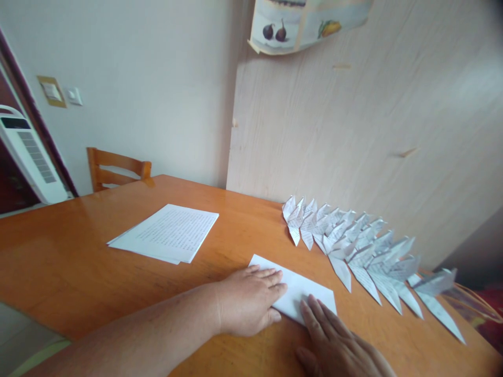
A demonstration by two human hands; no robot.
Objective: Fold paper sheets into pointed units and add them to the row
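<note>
A folded sheet of white paper [301, 285] lies on the wooden table in front of me. Flat on its left part rests my left hand [251, 301], fingers stretched out. My right hand [334, 335] presses on the paper's right part with extended fingers, its lower side cut off by the frame's edge. Neither hand grips anything. Beyond them, to the right, stand rows of folded paper pieces [353, 235] with pointed tips, some showing print. To the left lies a stack of printed sheets [168, 233].
The wooden table [78, 267] reaches the wall, with a wooden chair [118, 166] at its far left side. A white appliance [33, 157] stands at the left. A sheet with fruit pictures [291, 31] hangs on the panel above. Cord-like strands [479, 301] show at the right edge.
</note>
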